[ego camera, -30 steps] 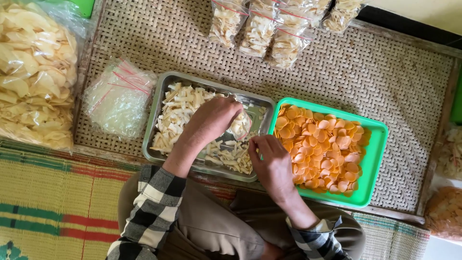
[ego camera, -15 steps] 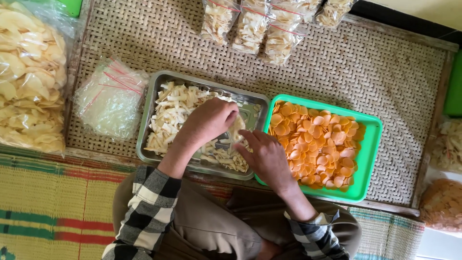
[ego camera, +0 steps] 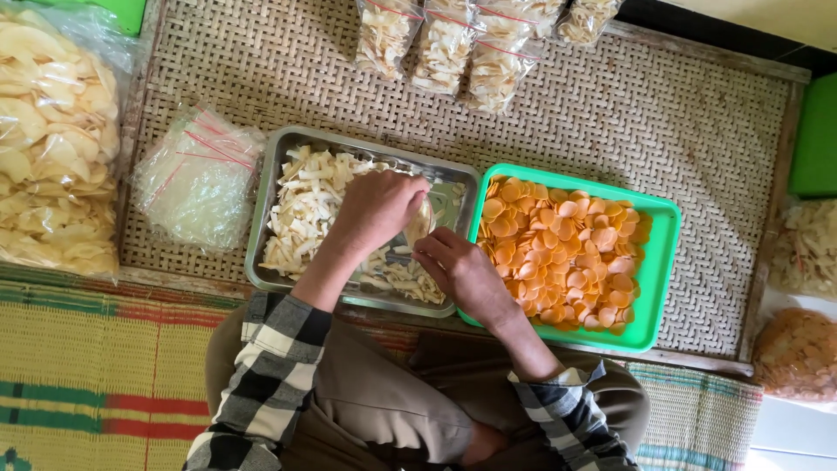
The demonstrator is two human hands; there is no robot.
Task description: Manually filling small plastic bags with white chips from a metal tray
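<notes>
My left hand (ego camera: pixel 379 208) hovers over a metal tray (ego camera: pixel 277 155) of pale, off-white crackers (ego camera: pixel 305 205), fingers closed on a few of them. My right hand (ego camera: pixel 458 266) sits at the tray's right end and pinches a small clear plastic bag (ego camera: pixel 419 224) between both hands. Pale crackers are going into that bag. Right beside it stands a green tray (ego camera: pixel 661 262) filled with round orange crackers (ego camera: pixel 562 253).
A stack of empty clear bags (ego camera: pixel 196 179) lies left of the metal tray on a woven mat (ego camera: pixel 663 113). Several filled bags (ego camera: pixel 453 44) line the mat's far edge. A big bag of pale crackers (ego camera: pixel 48 139) lies at far left. More bagged crackers (ego camera: pixel 798 349) sit right.
Both hands have come closer together over the right end of the metal tray. The left hand has lifted crackers toward the small bag that the right hand holds.
</notes>
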